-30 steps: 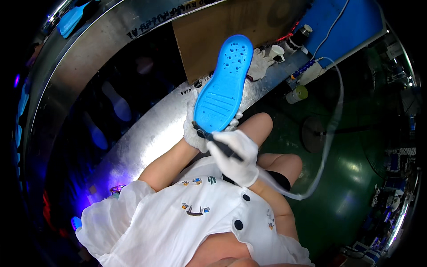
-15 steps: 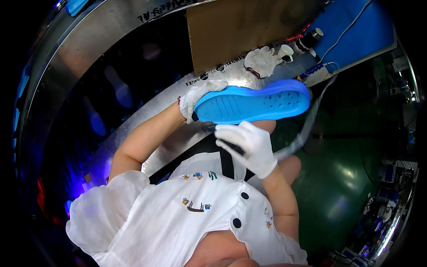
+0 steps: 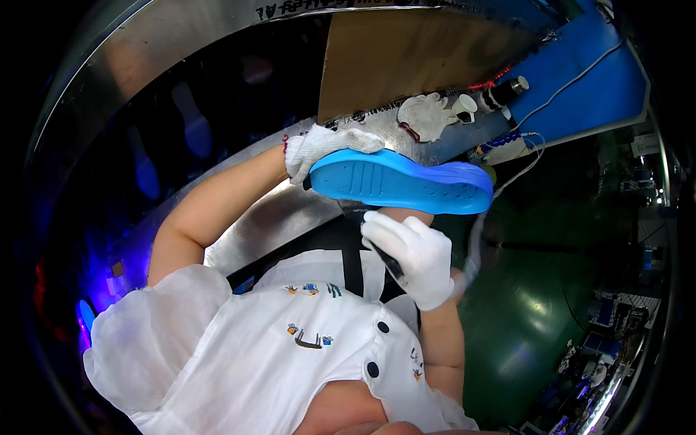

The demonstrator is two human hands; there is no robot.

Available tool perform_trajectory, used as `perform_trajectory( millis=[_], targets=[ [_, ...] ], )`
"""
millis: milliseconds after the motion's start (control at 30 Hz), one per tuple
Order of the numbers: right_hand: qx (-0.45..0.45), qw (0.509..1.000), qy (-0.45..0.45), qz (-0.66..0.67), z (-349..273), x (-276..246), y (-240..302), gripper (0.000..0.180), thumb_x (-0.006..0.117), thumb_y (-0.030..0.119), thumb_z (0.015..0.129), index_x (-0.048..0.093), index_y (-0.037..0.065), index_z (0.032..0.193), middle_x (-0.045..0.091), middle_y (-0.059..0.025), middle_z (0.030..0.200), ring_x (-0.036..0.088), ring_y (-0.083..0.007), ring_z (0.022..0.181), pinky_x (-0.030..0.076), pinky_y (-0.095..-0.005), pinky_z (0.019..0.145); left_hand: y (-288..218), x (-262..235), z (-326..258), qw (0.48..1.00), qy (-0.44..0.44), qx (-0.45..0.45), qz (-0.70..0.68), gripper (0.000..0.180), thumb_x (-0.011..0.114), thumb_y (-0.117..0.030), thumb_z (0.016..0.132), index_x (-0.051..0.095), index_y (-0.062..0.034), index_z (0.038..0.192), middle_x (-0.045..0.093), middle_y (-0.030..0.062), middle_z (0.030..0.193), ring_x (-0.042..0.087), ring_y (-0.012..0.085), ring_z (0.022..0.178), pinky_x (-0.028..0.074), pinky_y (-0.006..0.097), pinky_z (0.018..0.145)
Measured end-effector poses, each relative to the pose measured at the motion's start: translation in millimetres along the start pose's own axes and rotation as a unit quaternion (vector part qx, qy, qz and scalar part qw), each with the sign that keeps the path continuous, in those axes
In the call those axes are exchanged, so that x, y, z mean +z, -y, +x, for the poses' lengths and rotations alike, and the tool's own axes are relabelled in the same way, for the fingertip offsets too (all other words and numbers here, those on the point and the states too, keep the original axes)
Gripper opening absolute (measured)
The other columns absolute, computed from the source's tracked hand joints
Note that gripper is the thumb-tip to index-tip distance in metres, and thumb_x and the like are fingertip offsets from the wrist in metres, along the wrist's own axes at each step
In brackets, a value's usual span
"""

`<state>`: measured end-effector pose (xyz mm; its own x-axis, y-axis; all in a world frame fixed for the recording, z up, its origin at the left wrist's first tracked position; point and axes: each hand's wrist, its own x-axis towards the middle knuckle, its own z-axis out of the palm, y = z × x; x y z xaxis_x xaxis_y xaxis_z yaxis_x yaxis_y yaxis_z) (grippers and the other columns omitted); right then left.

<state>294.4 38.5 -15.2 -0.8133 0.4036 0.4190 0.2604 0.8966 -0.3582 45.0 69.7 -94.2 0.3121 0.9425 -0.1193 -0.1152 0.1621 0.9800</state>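
My left hand (image 3: pixel 319 151), in a white knit glove, grips the heel end of a bright blue shoe sole (image 3: pixel 399 181). The sole is tilted on its side, its ridged and dimpled face turned toward me. Below its lower edge is my right hand (image 3: pixel 417 257), also white-gloved, closed around what looks like a dark-handled brush (image 3: pixel 355 209). The brush's dark tip sits close to the sole's lower edge; whether it touches I cannot tell. The fingers hide the middle of the handle.
A metal ledge (image 3: pixel 246 217) curves past a dark belt bearing several soles (image 3: pixel 192 119). Beyond the sole stand a brown cardboard sheet (image 3: pixel 413 65), a loose glove (image 3: pixel 426 116), a white cup (image 3: pixel 464 109) and a dark flask (image 3: pixel 504 93). A cable (image 3: pixel 562 85) crosses a blue panel (image 3: pixel 594 69).
The sole has tipped, its toe end now lower, and shifted slightly left in the picture. My right hand has moved a little lower, and the brush shows more clearly.
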Motion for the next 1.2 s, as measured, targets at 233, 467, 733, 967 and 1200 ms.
perform_trajectory(
  millis=[233, 467, 733, 967, 1200],
  targets=[
    [0.004, 1.0, 0.012, -0.029, 0, -13, 6, 0.028, 0.072, 0.003, 0.069, 0.071, 0.012, 0.096, 0.071, -0.0056, 0.105, 0.058, -0.0221, 0.061, 0.05, -0.0305, 0.055, -28, -1, -10, 0.999, 0.014, -0.026, 0.016, 0.078, 0.057, -0.069, 0.081, 0.059, -0.0063, 0.128, 0.065, 0.0145, 0.112, 0.065, 0.024, 0.102, 0.053, 0.034, 0.09],
    [-0.004, 0.999, -0.042, -0.031, -1, -20, -4, 0.029, 0.076, 0.006, 0.067, 0.072, 0.011, 0.095, 0.072, -0.007, 0.102, 0.058, -0.0204, 0.061, 0.048, -0.0287, 0.054, -21, -11, -12, 0.997, 0.002, -0.025, -0.069, 0.082, 0.058, -0.07, 0.081, 0.056, -0.004, 0.129, 0.066, 0.018, 0.102, 0.069, 0.0225, 0.081, 0.059, 0.032, 0.068],
    [-0.023, 0.997, -0.022, -0.072, -1, -35, -11, 0.028, 0.079, 0.004, 0.068, 0.071, 0.006, 0.095, 0.072, -0.0102, 0.102, 0.058, -0.022, 0.061, 0.049, -0.0287, 0.055, -55, -11, -23, 0.991, -0.024, -0.12, -0.047, 0.057, 0.057, -0.061, 0.086, 0.062, -0.0086, 0.106, 0.061, 0.0124, 0.098, 0.065, 0.0209, 0.087, 0.056, 0.035, 0.078],
    [0.018, 0.995, -0.079, 0.058, 3, -33, -23, 0.027, 0.078, 0.004, 0.065, 0.071, 0.007, 0.092, 0.069, -0.0075, 0.084, 0.057, -0.0235, 0.065, 0.047, -0.0331, 0.058, -39, 9, -28, 0.988, -0.078, -0.05, -0.126, 0.076, 0.053, -0.066, 0.086, 0.058, 0.0019, 0.12, 0.065, 0.0258, 0.103, 0.069, 0.0324, 0.08, 0.06, 0.041, 0.068],
    [-0.083, 0.968, -0.223, -0.073, 19, 19, -6, 0.025, 0.079, 0.007, 0.072, 0.071, 0.007, 0.095, 0.07, -0.0064, 0.093, 0.061, -0.0217, 0.074, 0.048, -0.0335, 0.064, -20, 72, -39, 0.832, -0.064, 0.072, -0.546, 0.063, 0.049, -0.054, 0.094, 0.05, -0.0015, 0.129, 0.061, 0.0206, 0.118, 0.064, 0.0321, 0.098, 0.057, 0.044, 0.079]
  ],
)
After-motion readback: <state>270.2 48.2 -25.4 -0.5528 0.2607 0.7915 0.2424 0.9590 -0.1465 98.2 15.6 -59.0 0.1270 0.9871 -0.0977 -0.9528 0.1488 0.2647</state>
